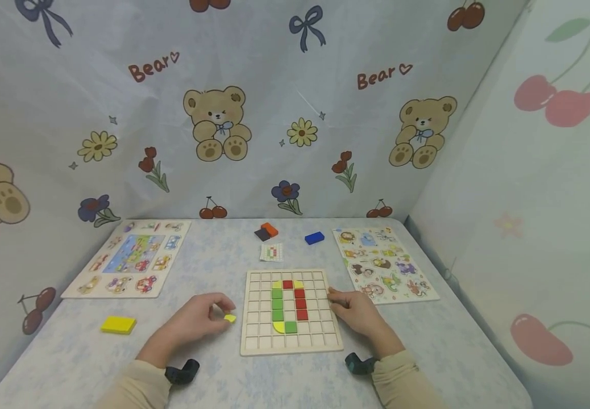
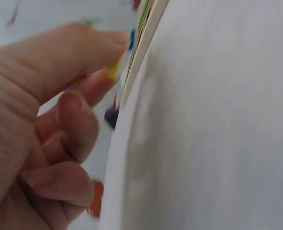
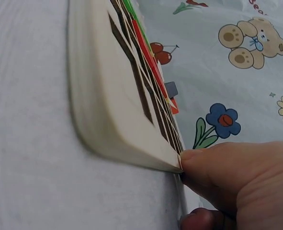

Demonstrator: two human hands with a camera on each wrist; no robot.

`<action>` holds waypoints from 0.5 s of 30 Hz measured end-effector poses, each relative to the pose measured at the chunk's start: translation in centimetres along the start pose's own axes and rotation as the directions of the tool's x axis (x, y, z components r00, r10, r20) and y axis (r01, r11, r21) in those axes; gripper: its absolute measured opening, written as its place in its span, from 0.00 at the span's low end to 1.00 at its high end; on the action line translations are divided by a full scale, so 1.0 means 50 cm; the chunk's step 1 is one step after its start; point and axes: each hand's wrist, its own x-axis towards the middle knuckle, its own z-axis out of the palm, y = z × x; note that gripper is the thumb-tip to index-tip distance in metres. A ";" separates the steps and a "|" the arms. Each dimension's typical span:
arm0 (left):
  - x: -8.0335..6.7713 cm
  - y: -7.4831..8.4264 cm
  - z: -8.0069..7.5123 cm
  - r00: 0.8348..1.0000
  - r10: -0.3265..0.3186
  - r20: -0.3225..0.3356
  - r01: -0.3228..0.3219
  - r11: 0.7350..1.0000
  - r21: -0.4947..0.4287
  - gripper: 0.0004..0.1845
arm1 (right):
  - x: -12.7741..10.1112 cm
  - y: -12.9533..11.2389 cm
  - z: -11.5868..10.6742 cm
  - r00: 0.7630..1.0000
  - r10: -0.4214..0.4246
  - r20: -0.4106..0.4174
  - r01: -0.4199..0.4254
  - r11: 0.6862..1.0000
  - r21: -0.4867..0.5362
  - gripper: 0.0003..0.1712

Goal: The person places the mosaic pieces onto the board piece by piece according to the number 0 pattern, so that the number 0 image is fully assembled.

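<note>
A wooden grid board (image 1: 257, 335) lies flat in the middle of the table, with red, green and yellow tiles forming a loop on it. My left hand (image 1: 225, 316) sits just left of the board and pinches a small yellow piece (image 1: 230, 318) between thumb and fingers. In the left wrist view the yellow piece (image 2: 113, 72) shows between the fingertips, close to the board's edge (image 2: 140, 55). My right hand (image 1: 337, 299) rests on the table at the board's right edge. Its thumb (image 3: 218, 160) touches the edge of the board (image 3: 107, 115), and it holds nothing.
A yellow block (image 1: 118, 324) lies at the front left. An orange and a dark block (image 1: 266, 231), a blue block (image 1: 314, 237) and a small pattern card (image 1: 271, 251) lie behind the board. Picture puzzles lie at the left (image 1: 128, 258) and right (image 1: 383, 264). Fabric walls enclose the table.
</note>
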 end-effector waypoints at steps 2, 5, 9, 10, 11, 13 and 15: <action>0.011 0.025 0.015 0.999 0.038 0.023 -0.039 0.999 0.015 0.13 | -0.002 -0.001 -0.001 1.000 0.000 0.001 0.000 1.000 -0.002 0.16; 0.028 0.077 0.043 0.990 0.121 0.079 -0.124 0.992 0.036 0.11 | -0.004 -0.002 -0.003 1.000 0.005 0.004 -0.005 1.000 0.001 0.16; 0.054 0.138 0.094 0.973 0.211 0.099 -0.219 0.973 0.079 0.09 | -0.003 0.000 -0.005 1.000 -0.001 0.007 0.001 1.000 -0.005 0.16; 0.060 0.149 0.108 0.971 0.223 0.090 -0.231 0.969 0.092 0.09 | -0.003 0.000 -0.005 1.000 -0.007 0.007 0.007 1.000 -0.008 0.16; 0.066 0.160 0.120 0.971 0.226 0.080 -0.234 0.966 0.107 0.09 | -0.003 0.001 -0.005 1.000 -0.014 0.009 0.014 1.000 -0.008 0.16; 0.079 0.177 0.143 0.972 0.226 0.068 -0.232 0.965 0.122 0.09 | -0.003 0.002 -0.006 0.999 -0.033 0.011 0.033 0.999 -0.009 0.16; 0.089 0.193 0.159 0.974 0.219 0.060 -0.225 0.965 0.132 0.09 | -0.003 0.000 -0.008 0.999 -0.043 0.011 0.043 0.999 -0.003 0.16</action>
